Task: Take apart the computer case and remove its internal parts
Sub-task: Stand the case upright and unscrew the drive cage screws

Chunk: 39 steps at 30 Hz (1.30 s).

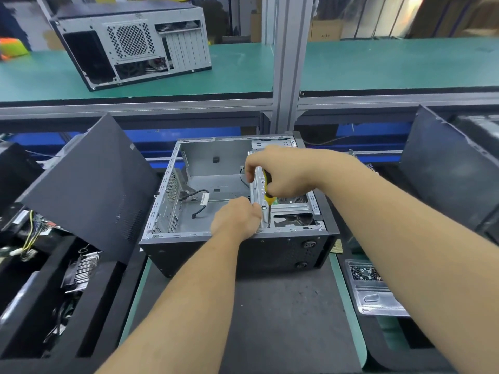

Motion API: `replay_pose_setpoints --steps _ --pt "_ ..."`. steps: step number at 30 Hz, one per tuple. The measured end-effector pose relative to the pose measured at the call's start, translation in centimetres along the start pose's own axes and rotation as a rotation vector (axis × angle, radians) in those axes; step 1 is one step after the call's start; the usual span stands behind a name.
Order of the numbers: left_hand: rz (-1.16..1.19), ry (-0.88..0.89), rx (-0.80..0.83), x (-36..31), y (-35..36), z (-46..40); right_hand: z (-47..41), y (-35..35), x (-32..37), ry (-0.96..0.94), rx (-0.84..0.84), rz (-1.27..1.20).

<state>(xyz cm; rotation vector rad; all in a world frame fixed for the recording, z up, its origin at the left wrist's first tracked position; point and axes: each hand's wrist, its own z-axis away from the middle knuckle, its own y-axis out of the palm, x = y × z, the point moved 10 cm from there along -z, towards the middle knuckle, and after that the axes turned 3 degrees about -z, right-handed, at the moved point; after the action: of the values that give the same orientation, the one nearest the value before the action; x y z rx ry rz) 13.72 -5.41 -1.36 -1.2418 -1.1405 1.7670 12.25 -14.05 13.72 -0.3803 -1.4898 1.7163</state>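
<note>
**Two hands at work on a drive cage inside an opened computer case**

On a dark mat at the middle of the workbench lay an open black-and-grey metal computer case, its side panel off and its bare grey interior facing up. A loose black cable with a white connector rested on the case floor near the left wall. At the right side of the case sat a silver metal drive cage.

The person's right hand was curled around the handle of a yellow-and-black screwdriver, held upright with its thin shaft pointing down along the cage's left edge. The left hand was just beside it, fingers bent and pressed against the cage's left wall near the screwdriver shaft; whether it pinched anything small could not be told.

A flat black side panel leaned tilted to the left of the case, over a black foam tray holding removed parts and wires. To the right lay a clear plastic bag of small dark screws. On the green shelf behind stood a second grey computer case, its rear facing the bench.
</note>
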Motion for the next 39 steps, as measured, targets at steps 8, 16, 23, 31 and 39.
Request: replay_pose_setpoints --steps 8,16,23,31,39 --pt "0.037 -0.024 0.03 0.0 0.2 0.0 -1.0 -1.3 -1.8 0.148 -0.186 0.261" --pt "0.016 -0.011 0.008 0.0 0.0 -0.1 -0.4 -0.2 -0.2 -0.036 -0.054 -0.088" --pt "0.031 -0.026 0.028 0.1 0.3 -0.1 -0.8 -1.5 -2.5 0.155 -0.201 0.17" --pt "0.001 -0.003 0.0 0.0 0.1 -0.2 -0.3 -0.3 -0.5 -0.019 -0.044 -0.089" --pt "0.014 -0.019 0.016 0.1 0.3 -0.3 -0.9 -1.6 -3.0 0.136 -0.276 0.102"
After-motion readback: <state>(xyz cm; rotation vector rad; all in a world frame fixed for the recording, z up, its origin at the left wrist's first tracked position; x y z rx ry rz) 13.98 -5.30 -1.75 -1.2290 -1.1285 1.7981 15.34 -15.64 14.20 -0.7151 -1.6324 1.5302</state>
